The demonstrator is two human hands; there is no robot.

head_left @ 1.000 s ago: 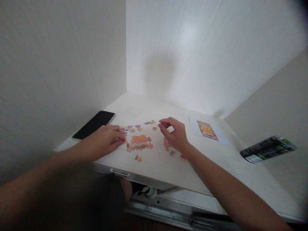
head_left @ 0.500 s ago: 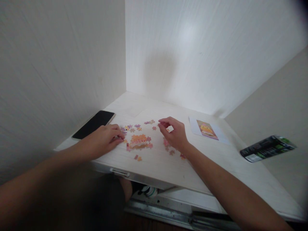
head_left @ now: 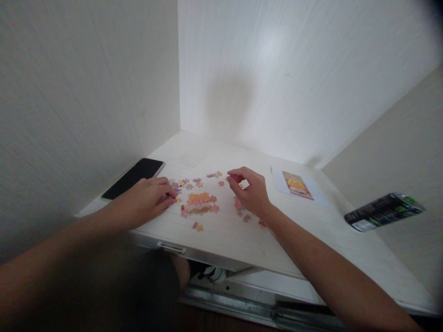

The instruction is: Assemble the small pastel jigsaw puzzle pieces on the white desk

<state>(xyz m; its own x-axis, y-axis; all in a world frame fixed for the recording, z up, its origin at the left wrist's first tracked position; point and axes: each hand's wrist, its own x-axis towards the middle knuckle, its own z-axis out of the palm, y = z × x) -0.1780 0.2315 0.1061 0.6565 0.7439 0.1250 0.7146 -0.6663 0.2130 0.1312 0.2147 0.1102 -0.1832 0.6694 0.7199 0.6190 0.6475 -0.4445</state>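
A partly joined jigsaw puzzle (head_left: 200, 204), orange above and pink-brown below, lies flat on the white table (head_left: 221, 249). Beside its left edge rests my left hand (head_left: 155, 198), its fingers loosely bent and a little apart, the tips by a small yellow puzzle piece (head_left: 179, 200). My right hand (head_left: 251, 191) is raised to the right of the puzzle, thumb and index finger pinched together. What the pinch holds is too small to make out clearly. Several loose pieces (head_left: 189, 186) lie behind the puzzle, and pink ones (head_left: 238, 205) are partly hidden under my right hand.
A dark phone (head_left: 133, 177) lies at the left by the wall. To the right is a sheet with a printed yellow picture (head_left: 297, 185). A black and green can (head_left: 384, 212) stands farther right. Two pieces (head_left: 198, 226) lie near the drawer handle (head_left: 172, 247).
The view has shifted very slightly. Both hands keep almost the same place and pose, and the puzzle pieces look unmoved.
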